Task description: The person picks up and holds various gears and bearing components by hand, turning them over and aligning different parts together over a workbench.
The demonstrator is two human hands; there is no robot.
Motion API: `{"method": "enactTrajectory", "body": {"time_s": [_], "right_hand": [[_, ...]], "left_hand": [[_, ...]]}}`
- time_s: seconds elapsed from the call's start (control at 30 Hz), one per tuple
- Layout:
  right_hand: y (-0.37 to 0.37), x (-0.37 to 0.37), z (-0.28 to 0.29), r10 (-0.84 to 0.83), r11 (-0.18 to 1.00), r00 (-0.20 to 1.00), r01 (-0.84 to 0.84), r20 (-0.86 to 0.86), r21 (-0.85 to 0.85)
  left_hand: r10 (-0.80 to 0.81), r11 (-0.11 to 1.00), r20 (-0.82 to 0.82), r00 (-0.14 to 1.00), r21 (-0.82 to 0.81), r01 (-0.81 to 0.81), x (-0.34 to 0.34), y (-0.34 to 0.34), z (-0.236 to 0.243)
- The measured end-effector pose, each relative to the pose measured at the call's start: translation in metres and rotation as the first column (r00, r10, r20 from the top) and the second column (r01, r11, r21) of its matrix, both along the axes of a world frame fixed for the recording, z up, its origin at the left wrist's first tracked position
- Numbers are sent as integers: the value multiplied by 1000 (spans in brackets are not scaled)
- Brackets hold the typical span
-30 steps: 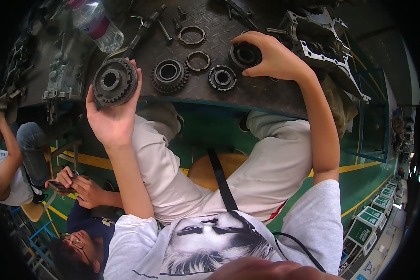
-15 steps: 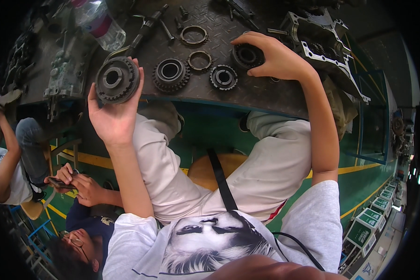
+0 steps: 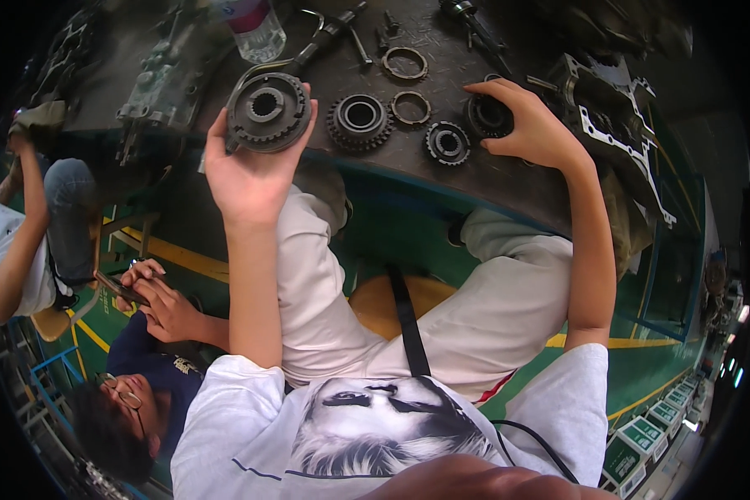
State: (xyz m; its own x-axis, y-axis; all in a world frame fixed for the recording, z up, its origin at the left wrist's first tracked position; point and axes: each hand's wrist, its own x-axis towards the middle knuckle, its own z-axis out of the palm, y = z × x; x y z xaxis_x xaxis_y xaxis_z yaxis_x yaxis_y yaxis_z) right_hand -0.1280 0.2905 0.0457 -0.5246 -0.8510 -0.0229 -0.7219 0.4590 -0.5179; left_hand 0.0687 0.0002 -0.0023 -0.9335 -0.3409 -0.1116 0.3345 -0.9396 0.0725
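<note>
My left hand (image 3: 254, 187) holds up a dark steel gear (image 3: 262, 132) with a splined hub, palm beneath it and fingers round its rim, at the near table edge. On the right, my right hand (image 3: 537, 125) curves its thumb and fingers round a dark ring-shaped gear (image 3: 490, 117) at the tabletop. Between the hands lie a wide toothed gear (image 3: 337, 125), a small splined gear (image 3: 434, 150) and two brass-coloured synchronizer rings, one nearer (image 3: 426, 112) and one farther back (image 3: 423, 69).
A metal shaft (image 3: 317, 46), bolts and a water bottle (image 3: 260, 42) lie or stand toward the back of the table (image 3: 508, 183). An open metal housing (image 3: 596, 125) sits at right. To my left, a seated person holds a phone (image 3: 123, 287).
The whole view has shifted, so the table things appear farther right. My left hand has lifted its gear slightly away from me. My right hand stays round the same gear.
</note>
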Motion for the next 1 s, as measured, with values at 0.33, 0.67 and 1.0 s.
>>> {"method": "enactTrajectory", "body": {"time_s": [0.33, 0.67, 1.0], "right_hand": [[-3, 5, 18, -38, 998, 996, 35, -81, -44], [13, 45, 31, -8, 992, 999, 1, 52, 123], [3, 64, 33, -65, 963, 998, 58, 17, 264]], "left_hand": [[4, 999, -31, 1000, 34, -3, 2, -4, -2], [12, 1000, 44, 999, 16, -13, 5, -1, 0], [-18, 991, 128, 992, -128, 34, -6, 7, -5]]}}
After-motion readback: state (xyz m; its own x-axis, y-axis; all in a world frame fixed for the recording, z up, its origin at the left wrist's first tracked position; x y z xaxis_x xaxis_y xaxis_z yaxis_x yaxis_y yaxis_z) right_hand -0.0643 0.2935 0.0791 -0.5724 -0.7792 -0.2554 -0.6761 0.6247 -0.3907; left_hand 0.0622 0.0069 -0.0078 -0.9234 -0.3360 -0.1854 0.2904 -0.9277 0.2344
